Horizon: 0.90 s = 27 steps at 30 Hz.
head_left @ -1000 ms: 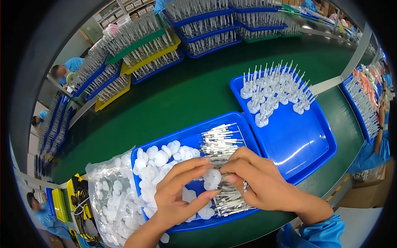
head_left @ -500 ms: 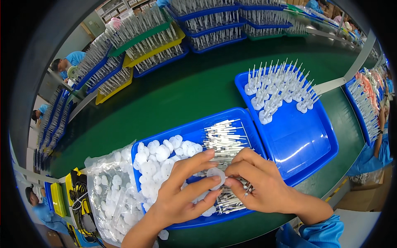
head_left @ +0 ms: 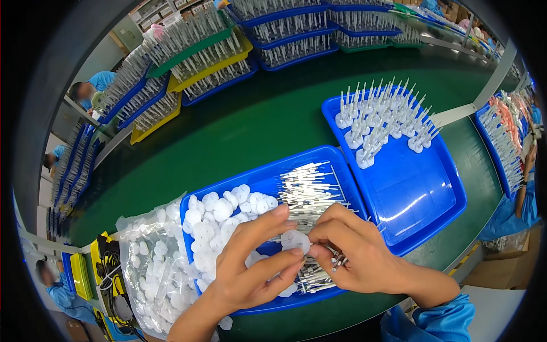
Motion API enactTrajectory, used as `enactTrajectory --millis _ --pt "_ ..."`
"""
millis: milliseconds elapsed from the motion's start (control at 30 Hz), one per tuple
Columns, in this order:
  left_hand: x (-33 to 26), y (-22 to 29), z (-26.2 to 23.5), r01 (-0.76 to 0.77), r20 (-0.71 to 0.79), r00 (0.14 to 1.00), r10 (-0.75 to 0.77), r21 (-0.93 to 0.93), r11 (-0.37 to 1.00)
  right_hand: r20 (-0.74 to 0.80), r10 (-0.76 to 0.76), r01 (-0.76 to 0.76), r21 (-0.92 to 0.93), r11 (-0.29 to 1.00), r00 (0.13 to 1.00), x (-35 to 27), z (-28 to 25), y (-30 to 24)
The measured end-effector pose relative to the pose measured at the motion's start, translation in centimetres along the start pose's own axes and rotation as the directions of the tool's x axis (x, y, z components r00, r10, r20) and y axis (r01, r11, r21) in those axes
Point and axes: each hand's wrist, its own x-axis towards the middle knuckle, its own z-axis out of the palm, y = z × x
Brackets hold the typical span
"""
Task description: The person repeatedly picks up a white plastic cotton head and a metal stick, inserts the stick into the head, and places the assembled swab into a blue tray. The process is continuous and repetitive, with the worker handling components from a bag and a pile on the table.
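Note:
My left hand (head_left: 242, 268) pinches a translucent white plastic disc (head_left: 294, 240) between thumb and fingers. Close against the disc's right edge, my right hand (head_left: 364, 256) is closed, thumb and forefinger pinched together. Several thin rods (head_left: 338, 261) poke out beneath its curled fingers; whether one sits in the disc is hidden by the fingertips. Both hands are over a blue tray (head_left: 256, 169). Loose white discs (head_left: 213, 211) fill its left part, and a heap of thin white rods (head_left: 309, 185) lies in its right part.
A second blue tray (head_left: 416, 199) on the right bears upright rods on disc bases (head_left: 384, 117). A clear bag of discs (head_left: 151, 273) lies at left, near a yellow-black case with cables (head_left: 111, 279). Stacked trays (head_left: 211, 74) line the green table's (head_left: 245, 125) far side. Other people sit around.
The disc in my left fingers has turned to show more of its flat face. My hands have stayed nearly in place, right beside each other.

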Motion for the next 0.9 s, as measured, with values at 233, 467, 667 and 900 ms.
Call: enactTrajectory --millis 233,467,667,900 --pt "-0.8 -0.1 1.4 0.039 -0.104 0.993 -0.059 -0.185 0.982 -0.044 -0.053 0.056 0.06 0.997 0.998 0.2 0.2 0.2" --pt "-0.4 0.0 1.0 0.035 -0.049 0.998 -0.041 -0.128 0.991 -0.06 -0.114 0.117 0.063 0.991 0.992 0.3 0.2 0.4" --pt "-0.6 -0.1 0.6 0.184 0.009 0.983 -0.185 -0.192 0.964 0.009 0.015 -0.016 0.151 0.988 1.0 0.5 -0.4 -0.5" --pt "-0.1 -0.2 0.6 0.551 0.341 0.556 -0.758 -0.834 0.029 -0.041 0.061 -0.058 0.057 0.997 0.997 0.5 0.1 -0.8"
